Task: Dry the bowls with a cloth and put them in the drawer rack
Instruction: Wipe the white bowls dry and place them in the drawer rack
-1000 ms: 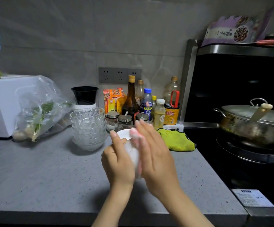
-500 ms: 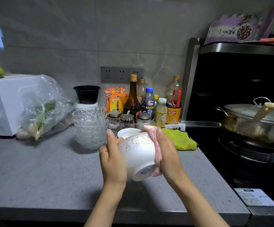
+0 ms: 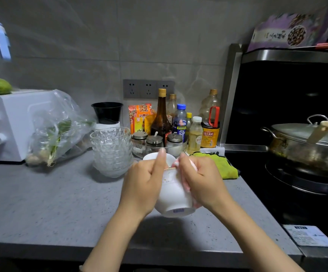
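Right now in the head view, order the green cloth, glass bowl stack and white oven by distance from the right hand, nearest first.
1. Green cloth, just behind the right hand.
2. Glass bowl stack, left, beyond the held white bowl.
3. White oven, far left of the counter.

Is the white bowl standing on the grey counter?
No, the left hand grips the white bowl and the right hand presses a pink cloth on it, above the counter.
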Available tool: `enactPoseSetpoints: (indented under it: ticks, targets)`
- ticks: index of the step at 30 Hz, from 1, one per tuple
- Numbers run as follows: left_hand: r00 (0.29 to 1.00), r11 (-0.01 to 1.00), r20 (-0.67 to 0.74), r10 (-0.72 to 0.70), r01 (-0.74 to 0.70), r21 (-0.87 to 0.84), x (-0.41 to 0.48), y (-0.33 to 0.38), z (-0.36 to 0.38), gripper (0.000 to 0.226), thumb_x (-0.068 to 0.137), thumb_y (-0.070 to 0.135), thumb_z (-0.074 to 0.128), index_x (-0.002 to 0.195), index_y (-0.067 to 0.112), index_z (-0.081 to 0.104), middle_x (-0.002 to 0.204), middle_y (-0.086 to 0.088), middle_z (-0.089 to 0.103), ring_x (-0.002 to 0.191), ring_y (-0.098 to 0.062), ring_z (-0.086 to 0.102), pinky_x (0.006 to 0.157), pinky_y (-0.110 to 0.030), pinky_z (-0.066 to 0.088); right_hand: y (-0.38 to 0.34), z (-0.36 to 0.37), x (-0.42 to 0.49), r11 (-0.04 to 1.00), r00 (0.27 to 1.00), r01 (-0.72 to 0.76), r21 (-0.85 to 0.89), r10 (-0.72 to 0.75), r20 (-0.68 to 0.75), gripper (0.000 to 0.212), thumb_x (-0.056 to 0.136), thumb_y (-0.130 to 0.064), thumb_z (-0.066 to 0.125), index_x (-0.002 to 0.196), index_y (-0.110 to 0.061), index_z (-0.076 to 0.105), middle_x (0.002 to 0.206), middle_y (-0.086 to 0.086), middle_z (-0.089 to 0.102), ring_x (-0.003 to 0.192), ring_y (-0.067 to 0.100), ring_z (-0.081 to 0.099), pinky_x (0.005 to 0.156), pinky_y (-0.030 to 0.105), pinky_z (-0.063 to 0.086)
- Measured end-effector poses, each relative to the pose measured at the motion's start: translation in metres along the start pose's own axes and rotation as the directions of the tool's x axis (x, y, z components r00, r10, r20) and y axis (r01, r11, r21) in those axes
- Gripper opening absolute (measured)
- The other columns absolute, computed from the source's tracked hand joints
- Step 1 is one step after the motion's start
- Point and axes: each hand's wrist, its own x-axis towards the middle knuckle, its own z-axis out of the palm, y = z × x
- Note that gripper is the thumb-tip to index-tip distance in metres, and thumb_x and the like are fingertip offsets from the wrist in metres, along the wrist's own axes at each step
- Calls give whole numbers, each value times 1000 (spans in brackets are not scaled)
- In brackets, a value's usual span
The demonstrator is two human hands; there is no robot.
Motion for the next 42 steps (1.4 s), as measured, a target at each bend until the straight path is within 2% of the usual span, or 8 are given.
enactPoseSetpoints:
  ticks: [5,9,13,20,26,32,38,42]
  targets:
    - [998,982,-30,-60,54,-181,-9,-2,14,70,87,62,33,50,5,50,41,-6,46,41,-15,46,43,-42,37,1,6,-14,988,999,7,154,0,-44,61,89,-54,28,47,-22,58,43,-4,55,51,7,57,61,30,45]
    - [885,838,-246,-396,239,-491,-9,3,19,59,99,42,39,48,16,54,42,5,57,41,-5,55,41,-19,40,8,13,-27,940,994,-103,325,104,14,46,94,-56,26,127,-42,55,128,-25,54,123,1,49,103,44,43]
    - [906,913,-310,-289,164,-373,-11,5,31,61,90,48,33,42,19,56,40,10,53,40,0,48,49,-27,38,-9,30,-44,936,971,217,-275,-237,-38,51,102,-44,13,144,-30,38,152,-16,31,144,7,18,117,35,16]
    - [875,901,-350,-334,187,-392,-16,9,32,68,91,64,33,47,18,57,47,1,62,49,-16,62,49,-33,46,1,12,-20,973,995,-51,225,70,-76,43,98,-47,23,126,-39,55,137,-21,49,130,-3,40,110,39,35]
    - [921,959,-335,-200,115,-258,-17,5,30,66,92,60,32,42,20,48,40,6,54,40,-4,51,43,-28,38,-15,28,-30,888,954,248,-386,-293,-63,53,101,-42,17,138,-22,50,142,-9,48,135,8,36,115,29,23]
    - [856,820,-297,-423,223,-527,-17,21,17,64,95,49,38,46,16,62,45,7,61,44,-2,58,41,-17,44,-13,7,-13,912,982,-175,370,188,3,40,94,-53,33,99,-34,68,89,-14,69,85,9,67,66,26,50]
    - [828,691,-158,-538,325,-645,-17,7,8,53,88,52,43,96,4,65,92,-10,67,73,-15,62,46,-13,47,-15,-3,-9,792,927,-351,499,370,64,47,101,-33,32,73,-21,67,55,-8,66,52,0,62,49,13,45]
    - [941,838,27,-336,312,-448,-11,5,-5,60,92,52,28,79,12,72,65,2,70,61,-4,64,51,-11,44,-14,-5,-3,853,949,-293,431,313,25,62,102,-37,36,60,-5,69,54,17,59,46,11,57,45,17,42]
